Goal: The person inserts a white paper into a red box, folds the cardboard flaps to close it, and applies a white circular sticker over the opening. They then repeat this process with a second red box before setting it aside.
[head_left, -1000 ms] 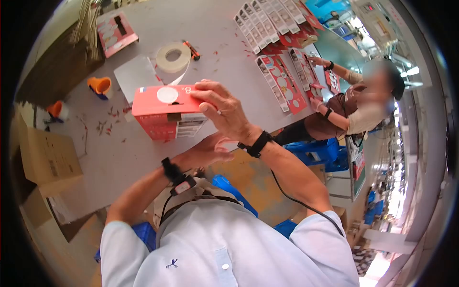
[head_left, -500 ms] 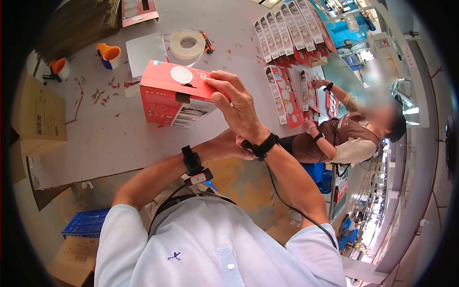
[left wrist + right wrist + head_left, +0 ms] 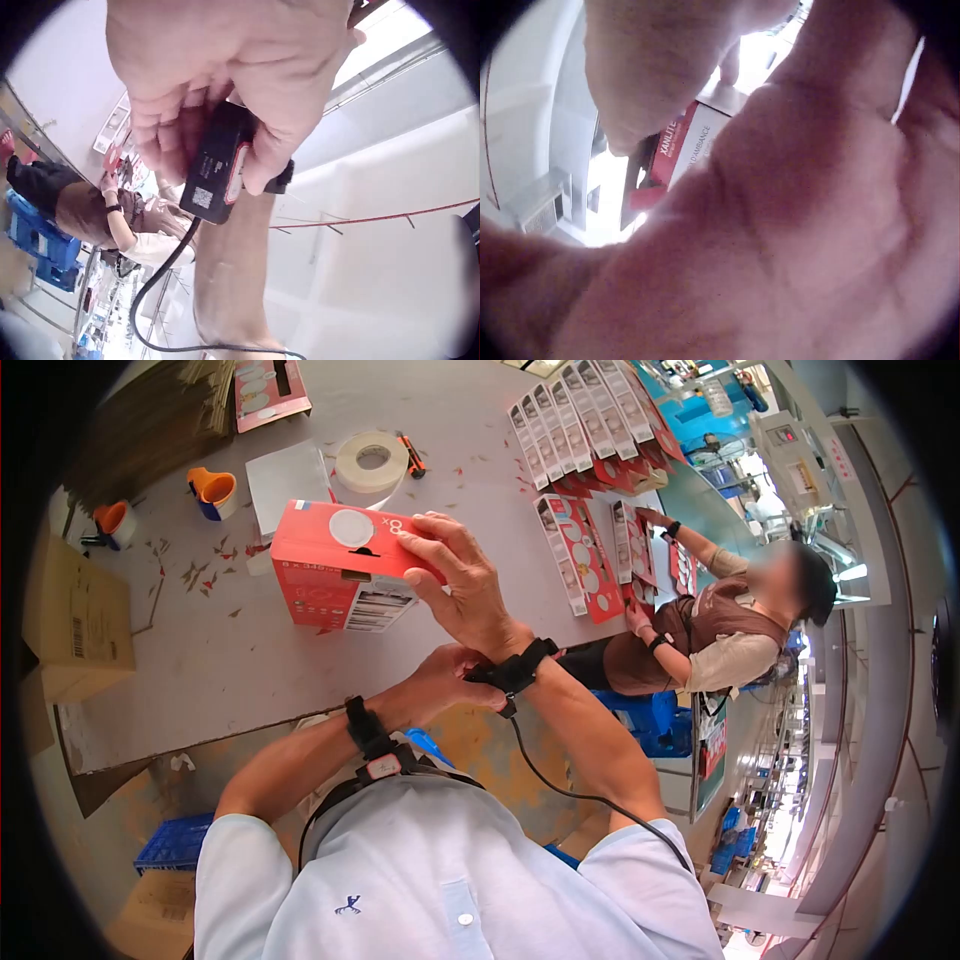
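1. The red box [image 3: 345, 565] is sitting on the table [image 3: 200, 690], left of centre and a little above mid-frame; its long axis is running left to right, dipping slightly rightward.
2. The box is lying up and left of both hands; the right hand [image 3: 465, 585] is nearer, its loosely bent fingers resting on the box's right end.
3. The left hand [image 3: 440, 680] is staying off the box, just below the right; it is pinching the black wrist camera [image 3: 217, 165] on the right wrist.
4. Counting: one tape roll [image 3: 350, 465] and one cutter [image 3: 413, 456] are lying at upper centre; two orange-rimmed holders [image 3: 212, 490] are standing upper left; one other person [image 3: 700, 645] is working at right.
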Motion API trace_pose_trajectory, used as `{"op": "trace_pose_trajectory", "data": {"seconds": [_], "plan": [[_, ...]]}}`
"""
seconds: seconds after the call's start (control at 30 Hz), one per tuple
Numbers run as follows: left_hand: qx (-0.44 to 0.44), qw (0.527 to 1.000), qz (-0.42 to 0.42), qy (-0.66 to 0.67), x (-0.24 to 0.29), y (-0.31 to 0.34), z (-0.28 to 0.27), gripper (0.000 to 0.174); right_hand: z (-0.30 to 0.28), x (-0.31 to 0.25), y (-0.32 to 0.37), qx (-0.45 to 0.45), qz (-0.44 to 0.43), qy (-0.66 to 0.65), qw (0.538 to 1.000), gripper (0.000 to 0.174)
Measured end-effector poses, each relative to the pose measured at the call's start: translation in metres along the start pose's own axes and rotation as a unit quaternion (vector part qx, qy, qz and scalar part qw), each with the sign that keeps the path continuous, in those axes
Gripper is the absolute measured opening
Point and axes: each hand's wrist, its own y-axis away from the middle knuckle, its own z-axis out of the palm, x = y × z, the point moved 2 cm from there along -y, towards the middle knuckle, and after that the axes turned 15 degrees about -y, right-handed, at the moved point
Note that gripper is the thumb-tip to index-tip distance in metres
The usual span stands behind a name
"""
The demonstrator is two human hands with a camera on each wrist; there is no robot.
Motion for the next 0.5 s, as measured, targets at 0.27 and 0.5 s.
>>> {"op": "trace_pose_trajectory", "data": {"seconds": [0.27, 0.5], "plan": [[0.038, 0.996, -0.075, 0.02, 0.023, 0.018, 0.024, 0.043, 0.005, -0.004, 0.006, 0.009, -0.03, 0.031, 0.999, 0.039], [0.018, 0.998, -0.044, 0.036, 0.008, 0.014, 0.014, 0.048, 0.005, -0.005, 0.003, 0.019, -0.018, 0.03, 0.999, 0.037]]}}
